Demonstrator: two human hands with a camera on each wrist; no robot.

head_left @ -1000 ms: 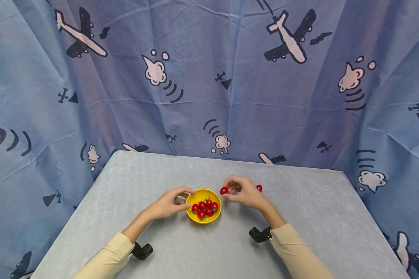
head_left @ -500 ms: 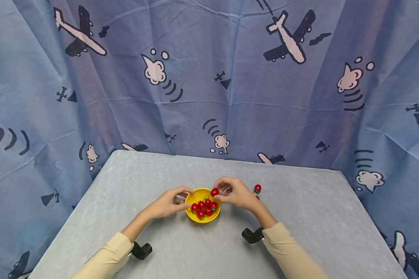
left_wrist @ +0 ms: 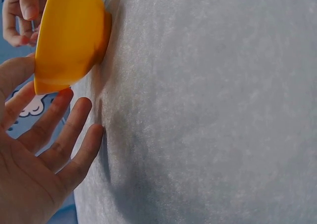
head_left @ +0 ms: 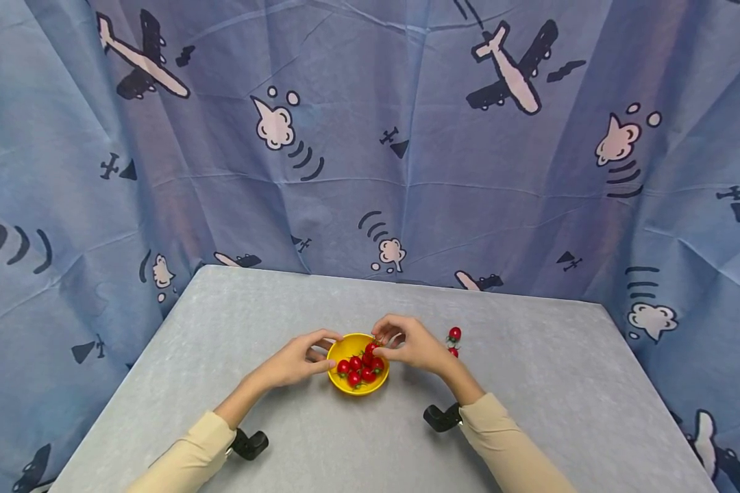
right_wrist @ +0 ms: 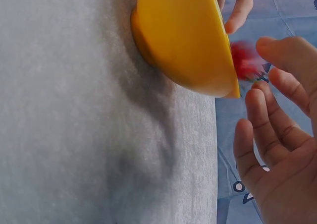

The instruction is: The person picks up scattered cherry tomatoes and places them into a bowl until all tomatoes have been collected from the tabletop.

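One tomato [head_left: 371, 348] pinched in my right hand [head_left: 407, 344] over the heaped yellow bowl [head_left: 345, 344]; it could roll off. Left hand [head_left: 296, 361] grips the rim.

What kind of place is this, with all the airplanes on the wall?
Probably a small set put up for filming, not a real kitchen. A blue curtain printed with planes hangs around a grey table, and the table bears only a yellow bowl of cherry tomatoes.
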